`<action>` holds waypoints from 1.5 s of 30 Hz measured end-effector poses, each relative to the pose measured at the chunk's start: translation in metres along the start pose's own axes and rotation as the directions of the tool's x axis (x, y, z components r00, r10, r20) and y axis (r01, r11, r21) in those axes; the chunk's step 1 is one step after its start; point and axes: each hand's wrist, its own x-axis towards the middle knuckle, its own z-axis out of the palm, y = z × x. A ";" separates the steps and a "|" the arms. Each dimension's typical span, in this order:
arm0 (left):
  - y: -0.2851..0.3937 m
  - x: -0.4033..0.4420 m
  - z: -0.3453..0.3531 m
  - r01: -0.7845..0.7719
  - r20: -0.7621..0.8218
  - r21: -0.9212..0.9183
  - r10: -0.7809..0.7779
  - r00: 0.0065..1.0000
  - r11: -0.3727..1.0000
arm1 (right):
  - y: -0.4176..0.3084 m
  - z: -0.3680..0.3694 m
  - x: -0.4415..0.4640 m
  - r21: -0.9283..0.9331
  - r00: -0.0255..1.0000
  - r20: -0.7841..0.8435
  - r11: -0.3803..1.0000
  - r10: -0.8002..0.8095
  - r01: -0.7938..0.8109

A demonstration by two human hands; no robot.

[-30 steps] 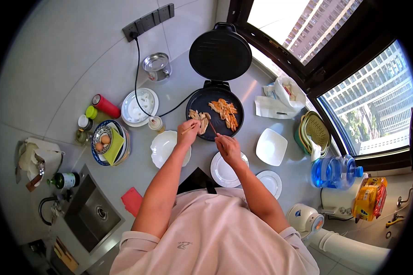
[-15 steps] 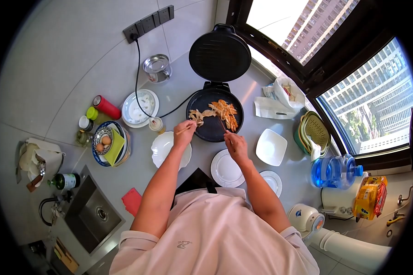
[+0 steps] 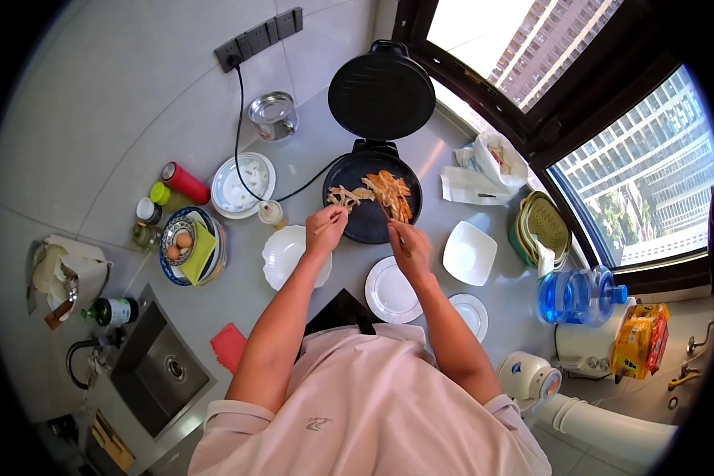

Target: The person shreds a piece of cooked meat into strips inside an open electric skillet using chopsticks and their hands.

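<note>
A round black electric pan [image 3: 365, 226] lies with its lid [image 3: 381, 94] raised. Pale meat strips [image 3: 345, 197] are on its left side, and orange-coated strips [image 3: 389, 193] lie right of centre. My left hand [image 3: 326, 228] is closed on a wooden chopstick at the pan's lower left edge, by the pale strips. At the lower right edge, my right hand [image 3: 409, 247] grips a thin dark utensil that reaches toward the orange strips. Its tip is hard to make out.
Near my hands are a scalloped white bowl [image 3: 285, 258], a white plate [image 3: 393, 290] and a square bowl [image 3: 470, 254]. A black cord [image 3: 301, 189] runs left from the pan. A small bottle [image 3: 272, 213] stands beside the left plate [image 3: 243, 186].
The pale strips have been spread about and some now meet the orange ones. My right hand has moved slightly right and down from the pan's middle; my left hand has shifted only a little.
</note>
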 end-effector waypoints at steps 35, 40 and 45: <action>0.005 -0.019 0.024 -0.095 -0.016 0.062 0.096 0.995 0.994 | 0.026 -0.025 -0.048 0.150 0.927 0.084 0.915 0.365 -0.373; 0.010 -0.030 0.043 -0.096 0.075 -0.024 0.097 0.992 0.995 | 0.017 -0.032 -0.047 0.023 0.971 0.103 0.975 0.217 -0.220; 0.009 -0.032 0.048 -0.104 0.079 0.004 0.104 0.992 0.995 | 0.008 -0.032 -0.046 -0.009 0.963 0.106 0.969 0.247 -0.248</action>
